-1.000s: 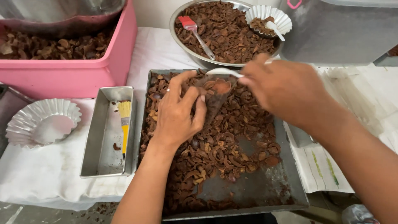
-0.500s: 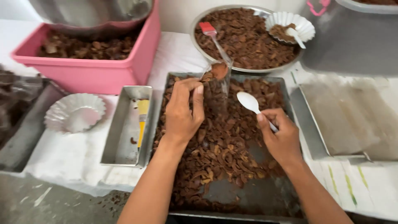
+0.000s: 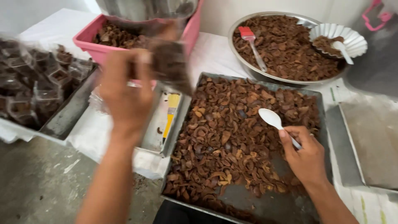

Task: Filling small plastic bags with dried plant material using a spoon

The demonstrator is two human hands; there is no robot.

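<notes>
Head view, left hand (image 3: 126, 93) raised gripping filled clear bag (image 3: 172, 64), right hand (image 3: 306, 155) low holding white spoon (image 3: 273, 122)

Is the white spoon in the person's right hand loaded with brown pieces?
No, the white spoon held by the right hand shows a bare, clean bowl above the brown pieces in the metal tray.
</notes>
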